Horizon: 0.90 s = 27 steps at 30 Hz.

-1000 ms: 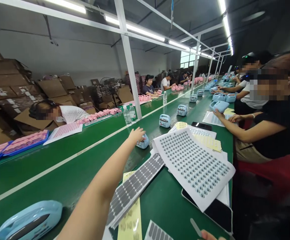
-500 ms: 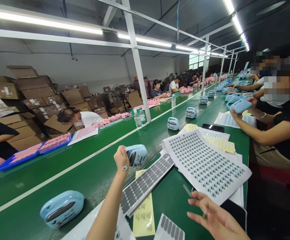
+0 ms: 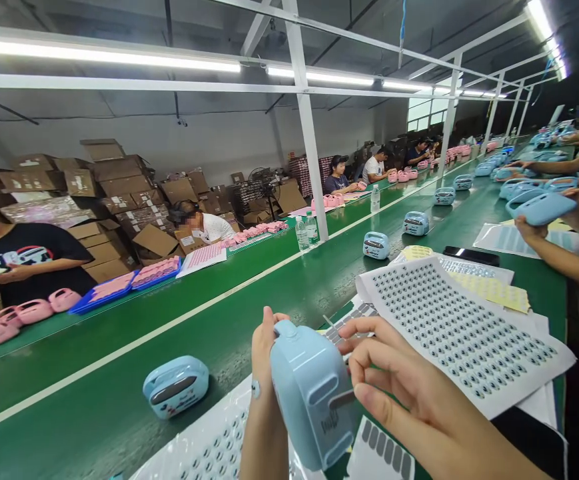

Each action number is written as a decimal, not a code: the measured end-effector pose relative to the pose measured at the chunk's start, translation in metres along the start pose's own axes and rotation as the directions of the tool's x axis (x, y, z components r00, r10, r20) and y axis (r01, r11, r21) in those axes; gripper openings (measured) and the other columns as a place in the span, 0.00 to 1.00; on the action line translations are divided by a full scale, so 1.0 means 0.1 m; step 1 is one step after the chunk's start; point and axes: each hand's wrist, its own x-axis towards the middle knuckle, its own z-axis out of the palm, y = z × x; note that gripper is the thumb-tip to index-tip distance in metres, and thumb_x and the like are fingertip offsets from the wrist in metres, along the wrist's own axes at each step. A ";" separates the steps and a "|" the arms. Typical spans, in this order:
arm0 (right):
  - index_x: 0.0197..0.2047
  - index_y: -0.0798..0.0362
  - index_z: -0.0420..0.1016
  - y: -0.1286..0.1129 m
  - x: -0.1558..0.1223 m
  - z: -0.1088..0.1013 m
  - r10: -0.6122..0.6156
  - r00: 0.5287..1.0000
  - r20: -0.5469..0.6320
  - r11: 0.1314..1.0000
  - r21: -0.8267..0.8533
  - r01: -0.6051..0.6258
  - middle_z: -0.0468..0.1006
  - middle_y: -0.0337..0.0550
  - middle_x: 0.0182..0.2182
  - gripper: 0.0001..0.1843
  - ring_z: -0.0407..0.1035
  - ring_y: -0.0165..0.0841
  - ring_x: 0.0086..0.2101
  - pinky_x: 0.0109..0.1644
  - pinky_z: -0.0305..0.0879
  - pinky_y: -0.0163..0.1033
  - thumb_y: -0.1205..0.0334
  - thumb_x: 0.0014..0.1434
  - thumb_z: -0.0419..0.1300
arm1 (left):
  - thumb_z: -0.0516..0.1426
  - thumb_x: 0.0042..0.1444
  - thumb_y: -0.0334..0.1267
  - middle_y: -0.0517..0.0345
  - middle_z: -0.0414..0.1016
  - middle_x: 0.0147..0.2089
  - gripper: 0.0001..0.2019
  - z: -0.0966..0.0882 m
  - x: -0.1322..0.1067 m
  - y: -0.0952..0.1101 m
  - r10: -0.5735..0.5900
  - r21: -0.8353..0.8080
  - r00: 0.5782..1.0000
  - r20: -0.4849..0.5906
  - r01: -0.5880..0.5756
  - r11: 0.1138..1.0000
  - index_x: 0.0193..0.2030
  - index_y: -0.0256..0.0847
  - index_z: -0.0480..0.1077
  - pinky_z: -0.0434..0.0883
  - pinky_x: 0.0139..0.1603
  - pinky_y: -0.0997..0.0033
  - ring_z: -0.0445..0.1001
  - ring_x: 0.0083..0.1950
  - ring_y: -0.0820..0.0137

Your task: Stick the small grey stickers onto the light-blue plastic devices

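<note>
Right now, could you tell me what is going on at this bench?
The person's left hand holds a light blue device upright over the green bench. The right hand touches its side, with a thin tool between the fingers. Sticker sheets lie alongside. More blue devices sit on the belt, where other people work.

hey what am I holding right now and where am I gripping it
A light blue plastic device. The left hand grips its left edge near the top; the right hand touches its right side, with a thin grey strip pinched at the fingertips against it.
</note>
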 end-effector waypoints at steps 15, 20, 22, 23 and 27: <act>0.35 0.46 0.70 0.02 0.00 0.07 0.039 0.999 0.021 0.988 -0.149 -0.036 0.65 0.46 0.55 0.09 0.69 0.41 0.52 0.44 0.77 0.39 0.58 0.66 0.51 | 0.57 0.30 0.78 0.63 0.56 0.15 0.36 0.05 -0.09 0.19 0.032 -0.040 0.995 -0.093 -0.036 0.999 0.18 0.40 0.66 0.53 0.20 0.72 0.56 0.19 0.74; 0.34 0.48 0.68 -0.05 0.02 0.10 0.060 0.998 -0.001 0.985 -0.162 -0.059 0.63 0.46 0.54 0.10 0.65 0.40 0.55 0.51 0.74 0.41 0.60 0.67 0.49 | 0.56 0.29 0.79 0.64 0.56 0.15 0.38 0.08 -0.13 0.24 0.034 -0.080 0.990 -0.133 -0.045 0.996 0.19 0.39 0.65 0.53 0.20 0.74 0.55 0.19 0.76; 0.34 0.48 0.68 -0.08 0.03 0.15 0.032 0.998 -0.048 0.983 -0.179 -0.041 0.64 0.45 0.53 0.09 0.64 0.39 0.56 0.52 0.73 0.40 0.61 0.65 0.51 | 0.59 0.28 0.77 0.64 0.57 0.15 0.37 0.09 -0.15 0.25 0.037 -0.080 0.988 -0.151 -0.050 0.996 0.19 0.39 0.66 0.54 0.20 0.74 0.56 0.19 0.76; 0.33 0.47 0.68 -0.08 0.03 0.17 0.020 0.996 -0.084 0.982 -0.184 -0.035 0.65 0.44 0.51 0.08 0.64 0.39 0.56 0.52 0.73 0.40 0.61 0.64 0.52 | 0.60 0.27 0.76 0.64 0.57 0.15 0.36 0.09 -0.16 0.26 0.035 -0.081 0.987 -0.157 -0.049 0.996 0.19 0.38 0.66 0.54 0.20 0.75 0.56 0.19 0.76; 0.39 0.43 0.69 -0.01 0.05 0.24 0.019 0.962 -0.271 0.997 -0.070 -0.040 0.69 0.40 0.49 0.04 0.68 0.36 0.52 0.51 0.74 0.40 0.61 0.59 0.58 | 0.59 0.29 0.77 0.64 0.57 0.15 0.37 0.04 -0.18 0.25 0.028 -0.085 0.987 -0.161 -0.042 0.996 0.20 0.38 0.65 0.54 0.19 0.75 0.55 0.19 0.77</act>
